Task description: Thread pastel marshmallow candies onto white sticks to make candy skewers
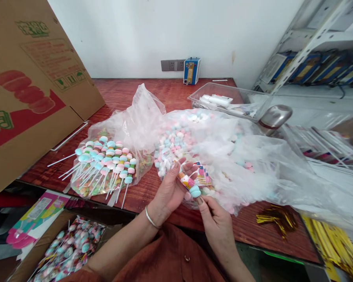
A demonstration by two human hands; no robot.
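Near the table's front edge, my left hand (171,191) is closed round a small printed wrapper (187,181). At the wrapper's lower end a blue marshmallow lollipop (195,191) shows, its top partly inside. My right hand (218,219) pinches it from below with thumb and finger; the stick is hidden there. Several more printed wrappers (204,174) lie fanned just beyond my left fingers. To the left, a pile of pink, blue and white marshmallow lollipops (108,158) rests on a clear plastic bag. A large bag of loose marshmallows (176,137) lies open behind my hands.
A big cardboard box (32,90) stands at the left. Below the table edge, another box holds wrapped lollipops (79,239). A clear tray (235,98) and steel flask (275,117) stand at the back right. Gold twist ties (278,219) and white sticks (323,145) lie right.
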